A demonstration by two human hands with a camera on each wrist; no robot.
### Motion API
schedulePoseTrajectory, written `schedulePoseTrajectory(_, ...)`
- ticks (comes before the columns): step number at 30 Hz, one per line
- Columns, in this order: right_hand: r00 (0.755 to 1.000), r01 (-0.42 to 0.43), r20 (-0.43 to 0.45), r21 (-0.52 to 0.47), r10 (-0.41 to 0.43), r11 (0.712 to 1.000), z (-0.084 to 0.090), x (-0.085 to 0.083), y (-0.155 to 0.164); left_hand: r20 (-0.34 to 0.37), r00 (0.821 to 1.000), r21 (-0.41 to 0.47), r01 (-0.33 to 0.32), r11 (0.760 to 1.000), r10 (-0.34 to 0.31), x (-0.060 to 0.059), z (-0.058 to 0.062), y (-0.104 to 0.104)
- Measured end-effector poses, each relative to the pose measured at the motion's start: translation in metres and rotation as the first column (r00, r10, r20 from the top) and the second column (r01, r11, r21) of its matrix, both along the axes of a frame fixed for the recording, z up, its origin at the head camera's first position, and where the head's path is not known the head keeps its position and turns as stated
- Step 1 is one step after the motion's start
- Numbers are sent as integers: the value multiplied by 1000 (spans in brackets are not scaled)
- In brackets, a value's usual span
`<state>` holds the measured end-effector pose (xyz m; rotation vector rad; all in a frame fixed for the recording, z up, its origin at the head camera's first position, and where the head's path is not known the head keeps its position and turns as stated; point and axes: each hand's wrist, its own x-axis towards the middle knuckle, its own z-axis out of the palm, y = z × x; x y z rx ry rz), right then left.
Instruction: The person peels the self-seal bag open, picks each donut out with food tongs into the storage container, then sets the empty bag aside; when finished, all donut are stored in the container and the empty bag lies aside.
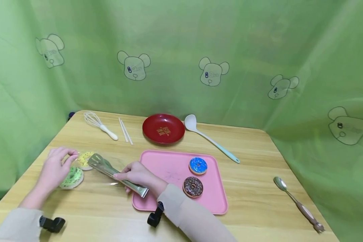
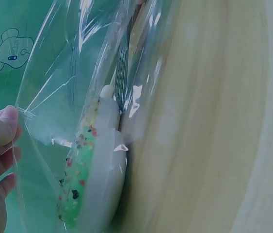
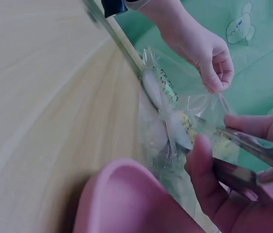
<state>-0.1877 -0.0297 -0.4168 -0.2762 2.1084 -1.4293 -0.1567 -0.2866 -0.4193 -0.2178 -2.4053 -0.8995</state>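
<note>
Risk: yellow doughnut (image 1: 84,160) could have slipped off the tongs (image 1: 116,173) had the bag mouth sagged shut.
Left hand (image 1: 55,168): fingertips (image 3: 213,81) pinched the clear bag (image 2: 73,102) rim, lifting it open.
Right hand (image 1: 138,175): fingers curled round the tongs, tips inside the bag.
Green doughnut (image 1: 71,177): in the bag, below the left fingers.

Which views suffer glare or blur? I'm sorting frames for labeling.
Head view: sharp, evenly lit, edges bowed by the wide lens. Left wrist view: glare streaks on the clear bag. Right wrist view: dim, tray and right hand blurred up close.
</note>
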Motion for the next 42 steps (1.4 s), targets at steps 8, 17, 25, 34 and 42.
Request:
schedulePoseTrajectory(8, 994, 35, 108, -99, -24, 995, -10, -7, -9, -12, 1000, -7, -10, 1000, 10, 0, -1, 1)
schedulePoseTrajectory(17, 980, 111, 179, -163, -81, 980, -19, -10, -16, -19, 1000, -5, -15, 1000, 15, -1, -3, 1)
schedulePoseTrajectory(25, 981, 113, 174, -165, -84, 980, -18, -9, -20, 23, 1000, 9, -19, 1000, 19, 1, -1, 1)
schedulePoseTrajectory(34, 986, 62, 165, -176, -33, 983, -10, -7, -7, 15, 999, 12, -33, 999, 33, 2, -1, -2)
schedulePoseTrajectory(42, 996, 13, 93, -184, 4, 983, -4, -3, 17, 24, 999, 27, -34, 999, 33, 1, -3, -2)
